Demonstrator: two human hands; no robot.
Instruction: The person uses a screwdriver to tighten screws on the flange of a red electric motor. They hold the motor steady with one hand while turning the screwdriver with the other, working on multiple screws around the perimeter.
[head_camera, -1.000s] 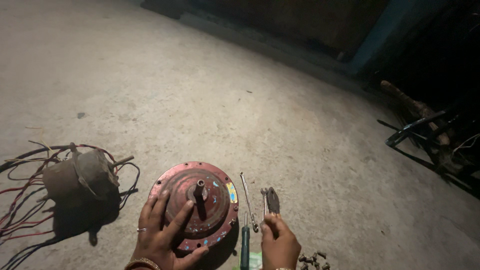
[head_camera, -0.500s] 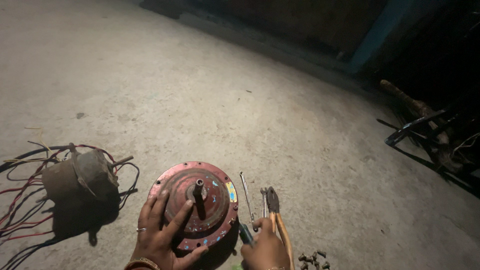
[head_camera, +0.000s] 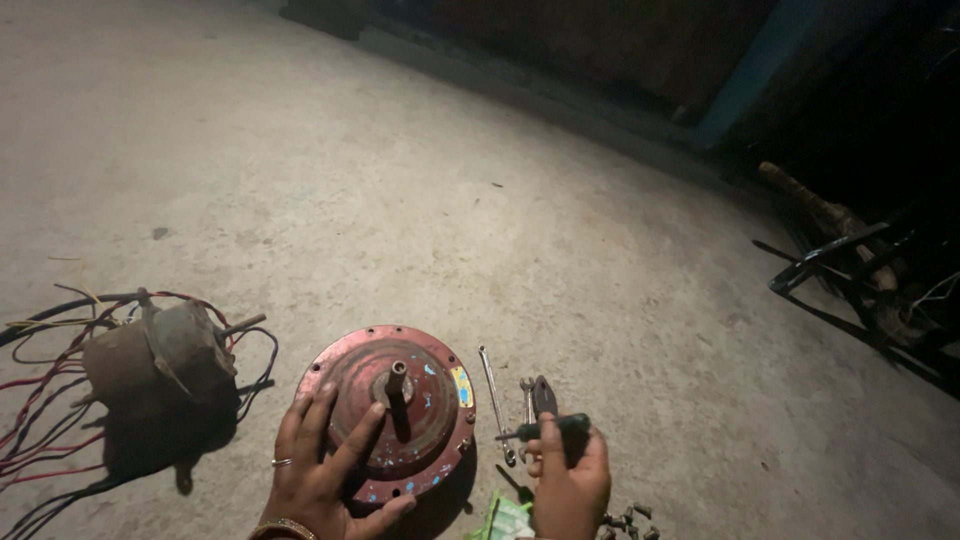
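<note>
Since the earlier frame my right hand (head_camera: 570, 480) had lifted the screwdriver (head_camera: 545, 428) off the floor, fingers clenched around it. My left hand (head_camera: 325, 470) lay spread, flat, on the red motor cover (head_camera: 390, 410), steadying it; I judged the tip needed seating in a cover screw.

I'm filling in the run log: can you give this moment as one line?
left hand: flat on red round motor cover | right hand: holds screwdriver | pliers, spanner lie on floor

rusty old motor with tangled red and black wires (head_camera: 150, 360) at left, slim metal spanner (head_camera: 493, 395) on the bare concrete floor (head_camera: 420, 180), small dark bolts (head_camera: 628, 520) near right, dark metal frame (head_camera: 850, 270) far right
</note>
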